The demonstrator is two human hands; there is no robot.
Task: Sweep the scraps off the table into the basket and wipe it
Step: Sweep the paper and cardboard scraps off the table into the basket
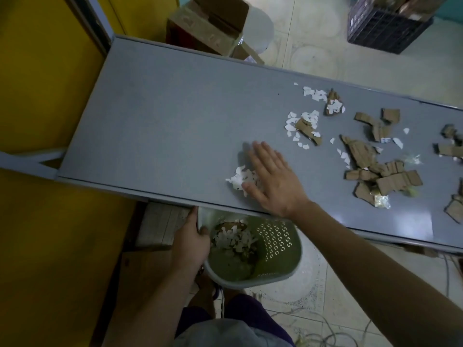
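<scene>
White paper scraps (241, 180) under right hand (273, 182), flat on table (162, 116)

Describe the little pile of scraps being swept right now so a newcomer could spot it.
On the long grey table, look at the near edge above the green basket. The small white paper heap lies there against the right hand. Unlike the scraps farther right, it holds no brown cardboard.

Wide bare stretch of table (155, 116) on the left, nothing to dodge there. To the right, torn cardboard pieces (385, 176) and white paper scraps (304, 121) clutter the surface, and the green basket (275, 244) sits tucked under the near edge.
</scene>
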